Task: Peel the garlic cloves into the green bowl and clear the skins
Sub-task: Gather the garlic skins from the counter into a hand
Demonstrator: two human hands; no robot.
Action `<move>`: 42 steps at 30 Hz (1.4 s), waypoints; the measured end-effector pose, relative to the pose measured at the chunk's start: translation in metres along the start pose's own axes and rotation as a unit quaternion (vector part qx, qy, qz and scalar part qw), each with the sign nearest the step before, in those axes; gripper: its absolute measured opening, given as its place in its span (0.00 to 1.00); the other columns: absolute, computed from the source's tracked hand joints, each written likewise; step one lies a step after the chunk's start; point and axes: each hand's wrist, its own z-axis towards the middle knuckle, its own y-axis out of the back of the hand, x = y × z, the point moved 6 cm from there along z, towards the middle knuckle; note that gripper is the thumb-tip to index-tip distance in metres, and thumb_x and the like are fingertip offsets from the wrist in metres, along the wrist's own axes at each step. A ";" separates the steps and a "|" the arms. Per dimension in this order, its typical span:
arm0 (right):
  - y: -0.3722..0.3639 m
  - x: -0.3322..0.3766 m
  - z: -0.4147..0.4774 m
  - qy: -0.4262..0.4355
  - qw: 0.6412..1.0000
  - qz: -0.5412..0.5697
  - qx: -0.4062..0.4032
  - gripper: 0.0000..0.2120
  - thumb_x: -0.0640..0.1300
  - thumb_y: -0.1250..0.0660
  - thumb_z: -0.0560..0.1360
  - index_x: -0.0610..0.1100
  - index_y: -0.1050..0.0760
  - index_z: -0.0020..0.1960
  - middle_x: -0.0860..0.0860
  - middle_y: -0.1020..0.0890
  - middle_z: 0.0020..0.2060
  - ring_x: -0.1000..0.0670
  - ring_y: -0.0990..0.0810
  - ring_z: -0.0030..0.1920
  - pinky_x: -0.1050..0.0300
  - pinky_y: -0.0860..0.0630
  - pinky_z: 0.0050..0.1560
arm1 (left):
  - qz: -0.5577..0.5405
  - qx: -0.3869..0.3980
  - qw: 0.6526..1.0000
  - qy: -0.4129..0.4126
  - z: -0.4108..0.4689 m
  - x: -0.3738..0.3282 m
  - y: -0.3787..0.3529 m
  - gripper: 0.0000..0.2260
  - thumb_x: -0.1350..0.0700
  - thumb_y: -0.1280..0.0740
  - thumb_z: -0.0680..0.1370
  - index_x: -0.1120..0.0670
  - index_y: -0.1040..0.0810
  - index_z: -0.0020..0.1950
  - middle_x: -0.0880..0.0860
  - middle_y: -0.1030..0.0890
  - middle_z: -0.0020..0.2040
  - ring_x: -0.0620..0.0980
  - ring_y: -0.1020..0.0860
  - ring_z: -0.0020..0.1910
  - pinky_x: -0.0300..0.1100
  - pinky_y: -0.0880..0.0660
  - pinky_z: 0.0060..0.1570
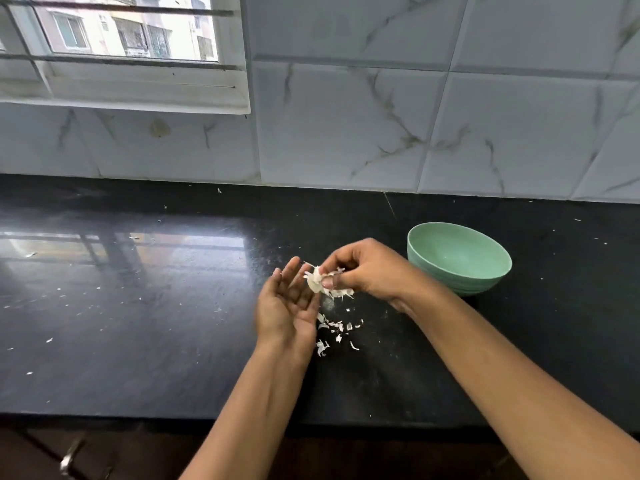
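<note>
My right hand pinches a white garlic clove with loose papery skin hanging from it, just above the black counter. My left hand is held flat, palm up, with straight fingers right beside the clove, its fingertips touching or nearly touching it. A small heap of torn garlic skins lies on the counter under and just in front of the hands. The green bowl stands upright to the right, behind my right wrist; the part of its inside that I see holds nothing.
The black stone counter runs left to right with tiny skin flecks scattered over it. A tiled wall closes the back and a window sits at the upper left. The counter's front edge is near my forearms.
</note>
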 end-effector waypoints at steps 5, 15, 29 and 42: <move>-0.020 0.032 0.008 0.014 0.961 -0.274 0.032 0.09 0.42 0.26 0.69 0.50 0.17 0.49 0.57 0.20 0.37 0.60 0.24 0.37 0.70 0.30 0.35 | -0.129 0.002 0.990 0.054 0.008 0.013 -0.017 0.16 0.52 0.47 0.82 0.55 0.26 0.40 0.52 0.20 0.27 0.47 0.22 0.22 0.38 0.23 0.29; -0.020 0.051 0.021 -0.043 0.940 -0.328 0.083 0.10 0.39 0.34 0.75 0.51 0.18 0.51 0.52 0.17 0.48 0.52 0.20 0.45 0.62 0.25 0.36 | -0.198 0.017 0.977 0.076 0.020 0.020 -0.013 0.15 0.57 0.45 0.81 0.59 0.23 0.41 0.58 0.18 0.38 0.56 0.21 0.44 0.58 0.25 0.40; -0.017 0.060 0.021 -0.050 0.927 -0.362 0.081 0.13 0.34 0.38 0.76 0.46 0.18 0.48 0.48 0.15 0.41 0.50 0.15 0.42 0.54 0.17 0.45 | -0.201 0.027 0.977 0.073 0.027 0.019 -0.013 0.21 0.56 0.47 0.82 0.61 0.18 0.38 0.58 0.16 0.36 0.55 0.18 0.38 0.47 0.22 0.45; -0.012 0.075 0.020 0.090 0.894 -0.437 -0.049 0.05 0.41 0.28 0.70 0.49 0.19 0.43 0.51 0.18 0.44 0.51 0.20 0.44 0.57 0.22 0.45 | -0.209 0.018 0.975 0.075 0.017 0.015 -0.018 0.15 0.57 0.46 0.82 0.60 0.23 0.44 0.57 0.17 0.31 0.52 0.18 0.28 0.46 0.20 0.30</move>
